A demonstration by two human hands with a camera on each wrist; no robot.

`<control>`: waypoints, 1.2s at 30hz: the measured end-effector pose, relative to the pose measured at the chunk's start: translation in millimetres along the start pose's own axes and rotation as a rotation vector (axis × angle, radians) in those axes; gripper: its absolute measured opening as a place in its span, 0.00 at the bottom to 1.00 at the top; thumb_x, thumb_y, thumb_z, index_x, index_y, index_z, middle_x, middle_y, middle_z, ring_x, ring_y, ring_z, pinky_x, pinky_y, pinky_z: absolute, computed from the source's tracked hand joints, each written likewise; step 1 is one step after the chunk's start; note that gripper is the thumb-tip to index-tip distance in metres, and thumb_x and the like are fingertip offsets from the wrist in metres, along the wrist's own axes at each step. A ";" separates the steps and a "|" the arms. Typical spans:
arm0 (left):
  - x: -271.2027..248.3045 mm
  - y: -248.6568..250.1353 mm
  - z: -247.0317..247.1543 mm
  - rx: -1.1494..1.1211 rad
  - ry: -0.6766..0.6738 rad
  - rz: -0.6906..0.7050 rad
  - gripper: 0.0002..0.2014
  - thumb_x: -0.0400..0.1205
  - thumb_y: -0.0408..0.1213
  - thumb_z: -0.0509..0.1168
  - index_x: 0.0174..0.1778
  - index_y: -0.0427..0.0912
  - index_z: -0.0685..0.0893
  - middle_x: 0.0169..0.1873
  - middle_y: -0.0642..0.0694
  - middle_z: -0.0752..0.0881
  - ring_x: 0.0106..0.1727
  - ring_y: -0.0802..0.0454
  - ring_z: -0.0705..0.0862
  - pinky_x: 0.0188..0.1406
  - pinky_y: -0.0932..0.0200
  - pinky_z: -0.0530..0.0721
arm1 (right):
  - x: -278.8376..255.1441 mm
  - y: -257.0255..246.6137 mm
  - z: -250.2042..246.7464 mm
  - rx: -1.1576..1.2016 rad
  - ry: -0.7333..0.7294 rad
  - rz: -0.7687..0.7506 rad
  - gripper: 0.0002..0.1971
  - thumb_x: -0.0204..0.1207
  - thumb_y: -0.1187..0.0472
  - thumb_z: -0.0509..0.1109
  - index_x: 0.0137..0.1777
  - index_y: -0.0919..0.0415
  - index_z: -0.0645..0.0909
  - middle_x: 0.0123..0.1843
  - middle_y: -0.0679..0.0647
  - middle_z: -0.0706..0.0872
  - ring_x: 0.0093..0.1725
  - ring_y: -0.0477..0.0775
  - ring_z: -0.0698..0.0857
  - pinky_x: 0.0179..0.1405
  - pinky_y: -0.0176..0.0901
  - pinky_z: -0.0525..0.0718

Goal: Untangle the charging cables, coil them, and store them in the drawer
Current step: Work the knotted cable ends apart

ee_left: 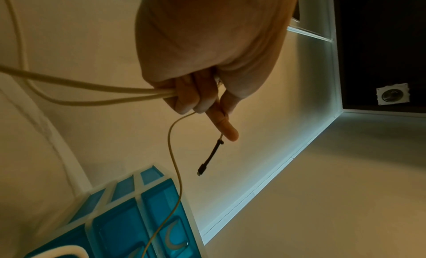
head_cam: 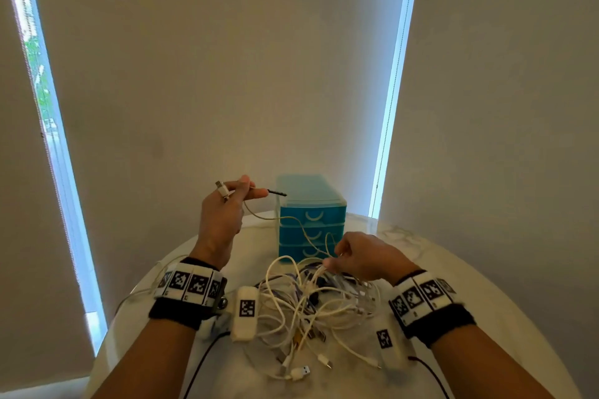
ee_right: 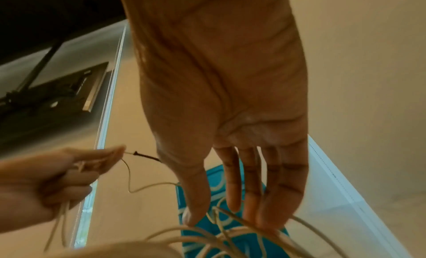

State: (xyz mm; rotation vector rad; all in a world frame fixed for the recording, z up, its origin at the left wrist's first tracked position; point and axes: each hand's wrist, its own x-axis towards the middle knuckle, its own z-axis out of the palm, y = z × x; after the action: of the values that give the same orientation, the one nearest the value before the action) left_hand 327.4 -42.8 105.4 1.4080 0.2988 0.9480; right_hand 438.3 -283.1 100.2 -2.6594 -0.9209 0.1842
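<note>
A tangle of white charging cables point(head_cam: 311, 304) lies on the round white table point(head_cam: 453, 269). My left hand point(head_cam: 246, 191) is raised above it and grips a thin beige cable point(head_cam: 262, 217) just behind its black connector tip point(head_cam: 277, 193), with a USB plug point(head_cam: 222, 188) sticking out behind the knuckles. The left wrist view shows this hand point(ee_left: 207, 108) curled round thicker white strands too, the black tip point(ee_left: 207, 159) hanging free. My right hand point(head_cam: 329, 261) reaches into the tangle; its fingers point(ee_right: 265, 207) are straight and touch the strands. The blue drawer unit point(head_cam: 311, 217) stands behind, all drawers closed.
Loose plugs point(head_cam: 301, 372) lie at the table's near edge. A white cable point(head_cam: 139, 291) trails off the table's left side. Roller blinds and window strips stand behind the table. Dark leads run from both wrist bands toward me.
</note>
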 end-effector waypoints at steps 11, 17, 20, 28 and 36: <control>5.6 -7.2 -1.6 0.113 -0.037 -0.058 0.16 0.93 0.50 0.66 0.54 0.41 0.91 0.49 0.48 0.97 0.21 0.62 0.73 0.21 0.63 0.72 | 24.8 21.5 -17.5 0.664 0.197 0.014 0.08 0.81 0.59 0.81 0.55 0.62 0.92 0.48 0.54 0.93 0.47 0.51 0.89 0.40 0.40 0.83; 9.1 -18.0 -13.2 0.252 -0.097 -0.121 0.17 0.93 0.52 0.66 0.49 0.45 0.95 0.48 0.51 0.97 0.22 0.58 0.68 0.20 0.62 0.66 | 7.0 17.6 -49.8 1.051 0.428 -0.107 0.12 0.78 0.60 0.85 0.56 0.66 0.90 0.45 0.57 0.96 0.45 0.56 0.94 0.41 0.42 0.90; 3.5 -10.9 -9.6 0.321 -0.176 -0.113 0.19 0.92 0.52 0.66 0.48 0.44 0.96 0.45 0.50 0.97 0.21 0.61 0.70 0.23 0.62 0.68 | -2.2 10.1 -59.7 1.088 0.570 -0.133 0.13 0.81 0.55 0.84 0.57 0.62 0.88 0.46 0.56 0.97 0.46 0.56 0.96 0.41 0.41 0.89; -9.9 19.2 6.7 0.052 -0.300 -0.072 0.23 0.90 0.55 0.68 0.55 0.36 0.94 0.54 0.45 0.96 0.24 0.55 0.63 0.22 0.62 0.61 | -15.9 -34.0 -69.4 0.324 0.599 -0.262 0.11 0.77 0.53 0.86 0.49 0.51 0.86 0.46 0.44 0.92 0.38 0.43 0.92 0.37 0.31 0.86; -32.3 28.5 16.0 0.208 -0.408 0.013 0.18 0.92 0.50 0.66 0.56 0.39 0.95 0.54 0.44 0.97 0.21 0.62 0.70 0.26 0.60 0.70 | -19.5 -29.1 -96.9 0.901 0.334 -0.145 0.11 0.86 0.63 0.78 0.59 0.73 0.88 0.52 0.72 0.95 0.42 0.57 0.97 0.33 0.35 0.90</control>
State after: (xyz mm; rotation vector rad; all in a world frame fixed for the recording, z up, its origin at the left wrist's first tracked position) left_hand 307.7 -80.1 123.5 1.7575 0.0824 0.6315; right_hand 427.8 -298.5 201.6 -1.7193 -0.6863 0.0833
